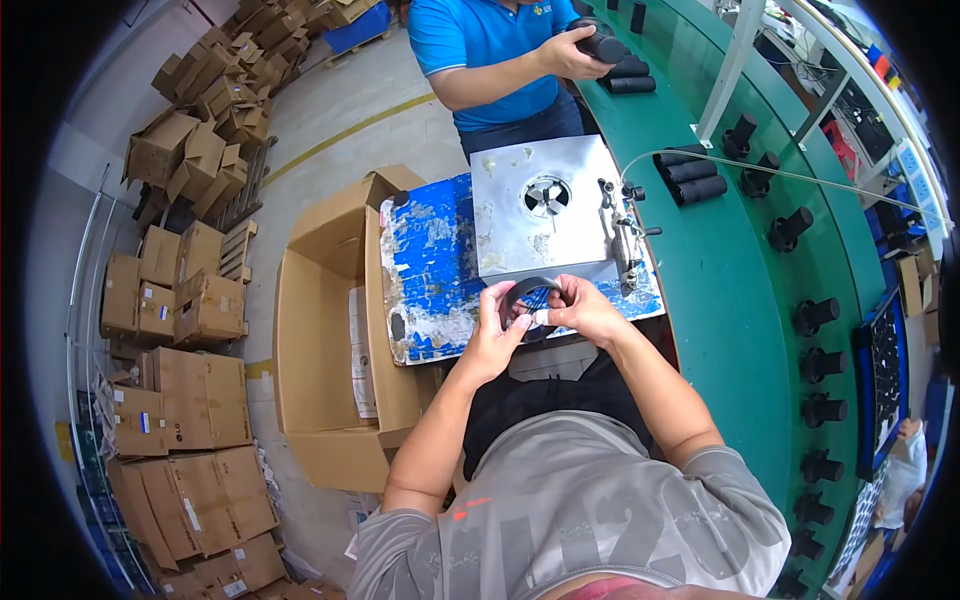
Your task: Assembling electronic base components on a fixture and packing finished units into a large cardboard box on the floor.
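Note:
My left hand [491, 336] and my right hand [588, 312] are both closed on a black ring-shaped part [517, 292], one at each side. The thumbs meet near its lower edge. Dark thin strands or wires seem to show inside the ring, but I cannot make them out clearly. The part is held just in front of a metal box [510, 235] with a flat top. A round opening with a set of metal jaws [547, 198] sits in that top. Along the box's right side runs a lever-and-valve assembly [625, 240].
The box stands on a worn blue board [430, 270]. An open cardboard carton [320, 350] is at its left. A green bench [730, 310] on the right carries several black cylindrical parts [822, 365]. Opposite me, a person in a blue shirt [490, 45] holds a black cylinder [600, 42]. Cartons [210, 390] are stacked far left.

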The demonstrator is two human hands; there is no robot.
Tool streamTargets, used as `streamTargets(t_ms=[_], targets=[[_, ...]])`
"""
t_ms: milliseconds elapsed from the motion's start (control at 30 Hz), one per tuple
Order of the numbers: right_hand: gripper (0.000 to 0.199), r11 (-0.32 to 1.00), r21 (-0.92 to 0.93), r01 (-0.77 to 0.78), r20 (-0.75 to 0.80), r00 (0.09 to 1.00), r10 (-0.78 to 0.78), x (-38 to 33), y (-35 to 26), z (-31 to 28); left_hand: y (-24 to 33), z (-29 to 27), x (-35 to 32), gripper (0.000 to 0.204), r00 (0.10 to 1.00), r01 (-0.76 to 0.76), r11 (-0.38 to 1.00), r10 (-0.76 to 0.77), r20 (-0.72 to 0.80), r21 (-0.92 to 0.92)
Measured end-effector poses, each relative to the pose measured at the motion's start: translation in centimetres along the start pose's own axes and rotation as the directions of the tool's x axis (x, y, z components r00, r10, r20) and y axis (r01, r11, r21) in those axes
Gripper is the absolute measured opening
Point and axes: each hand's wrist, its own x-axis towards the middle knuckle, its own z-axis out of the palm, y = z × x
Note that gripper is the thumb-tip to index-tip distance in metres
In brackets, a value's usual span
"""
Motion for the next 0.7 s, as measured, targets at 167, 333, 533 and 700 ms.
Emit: streamTargets(t_ms=[167,333,533,700], targets=[[0.036,0.902,-0.430,0.050,-0.199,0.969,-0.149,1.2,-1.5,0.2,-0.5,1.2,1.6,0.047,0.968,-0.205,0.971,0.220,-0.123,0.122],[0.053,0.468,-0.875,0.128,-0.119,0.878,-0.464,5.4,-7.0,-3.0,-0.6,2.0,9.7,0.045,0.963,-0.154,0.986,0.163,-0.213,0.060],[0.055,0.203,-0.974,-0.102,-0.176,0.904,-0.390,14.5,-7.6,-6.2,-6.6,0.5,20.0,0.042,0.954,0.030,0.934,0.080,-0.288,0.357],[0.053,0.153,-0.960,-0.234,-0.275,0.888,-0.367,17.1,-6.8,-6.8,-7.3,0.8,22.7,0.045,0.945,0.139,0.893,0.010,-0.326,0.429]])
